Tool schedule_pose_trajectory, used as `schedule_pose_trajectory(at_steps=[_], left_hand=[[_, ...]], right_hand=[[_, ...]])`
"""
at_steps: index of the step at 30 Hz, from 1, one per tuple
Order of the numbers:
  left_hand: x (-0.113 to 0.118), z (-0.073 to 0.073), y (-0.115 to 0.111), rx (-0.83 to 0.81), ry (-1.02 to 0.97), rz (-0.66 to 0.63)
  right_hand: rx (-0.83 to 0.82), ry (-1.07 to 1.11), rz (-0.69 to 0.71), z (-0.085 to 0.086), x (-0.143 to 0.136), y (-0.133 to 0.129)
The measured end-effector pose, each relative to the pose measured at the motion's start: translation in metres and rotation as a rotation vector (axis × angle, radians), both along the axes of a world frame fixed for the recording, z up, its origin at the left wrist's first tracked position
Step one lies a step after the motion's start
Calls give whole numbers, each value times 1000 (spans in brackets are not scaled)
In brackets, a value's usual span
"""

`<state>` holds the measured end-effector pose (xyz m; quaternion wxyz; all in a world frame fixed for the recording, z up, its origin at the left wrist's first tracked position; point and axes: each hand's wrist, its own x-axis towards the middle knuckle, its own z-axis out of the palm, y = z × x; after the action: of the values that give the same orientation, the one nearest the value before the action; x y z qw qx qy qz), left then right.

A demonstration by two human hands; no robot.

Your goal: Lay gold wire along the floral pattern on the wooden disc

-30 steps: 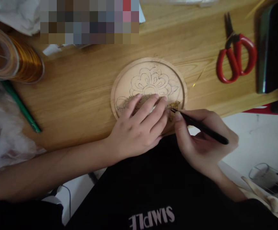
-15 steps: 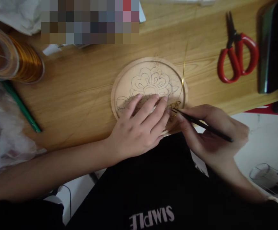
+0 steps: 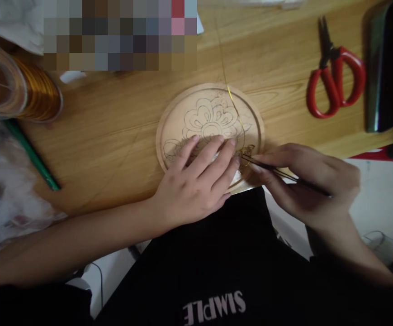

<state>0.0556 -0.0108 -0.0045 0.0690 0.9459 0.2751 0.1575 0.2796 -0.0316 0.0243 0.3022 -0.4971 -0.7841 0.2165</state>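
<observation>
A round wooden plate (image 3: 159, 131) with a raised rim lies at the table's front edge, a flower drawing (image 3: 211, 118) in dark lines on its face. My left hand (image 3: 199, 181) rests on the plate's near half, fingers spread, covering part of the drawing. Between thumb and fingers my right hand (image 3: 311, 181) holds dark tweezers (image 3: 277, 171), their tips at the plate's right side. There, a small leaf-like shape of gold wire (image 3: 247, 151) sits on the drawing. A loose strand of gold wire (image 3: 233, 100) rises from it across the plate and past the far rim.
A spool of gold wire (image 3: 40, 93) stands at left, beside a green pencil (image 3: 33, 156) and crumpled clear plastic (image 3: 9, 190). Red-handled scissors (image 3: 335, 77) and a dark device (image 3: 391, 68) lie at right. A clear container (image 3: 382, 249) with sticks is low at right.
The loose gold strand has swung left, now crossing over the plate. My right hand has shifted slightly right, and the tweezers' two arms show apart. My left hand stays in place.
</observation>
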Motion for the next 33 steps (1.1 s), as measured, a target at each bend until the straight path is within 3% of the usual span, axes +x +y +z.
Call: schedule_pose_trajectory(at_steps=[9, 22, 33], left_hand=[[-4, -1, 2, -3, -83, -43], [-1, 0, 2, -26, -39, -6], [-1, 1, 1, -40, -22, 3]], right_hand=[[-76, 50, -160, -2, -8, -5], [-190, 180, -426, -2, -21, -16], [-173, 112, -412, -1, -27, -16]])
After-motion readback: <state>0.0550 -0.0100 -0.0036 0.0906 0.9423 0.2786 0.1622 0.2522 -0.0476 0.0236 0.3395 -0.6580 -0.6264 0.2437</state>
